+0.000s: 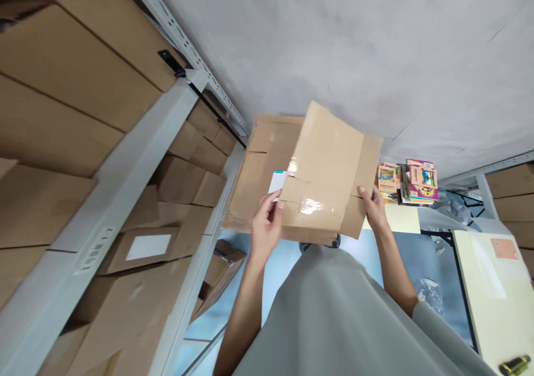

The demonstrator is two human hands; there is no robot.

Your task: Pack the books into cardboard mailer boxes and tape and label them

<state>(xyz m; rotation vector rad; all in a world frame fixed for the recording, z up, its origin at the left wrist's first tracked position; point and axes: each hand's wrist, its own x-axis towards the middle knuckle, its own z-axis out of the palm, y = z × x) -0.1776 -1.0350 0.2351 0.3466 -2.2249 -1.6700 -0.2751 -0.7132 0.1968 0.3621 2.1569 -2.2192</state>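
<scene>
A flattened cardboard box with shiny clear tape is raised and tilted between my hands. My left hand is closed at its lower left edge, thumb in front. My right hand grips the right-hand flap, with the thumb on the near face. Beneath and to the left lies a stack of flattened cardboard, partly covered by the raised piece. A white card-like piece with a teal strip shows just above my left fingers; whether they touch it, I cannot tell.
Metal shelving filled with cardboard boxes runs along the left. A grey wall stands ahead. Right of my hand, colourful packages sit on a pale surface. A cream table is at the far right.
</scene>
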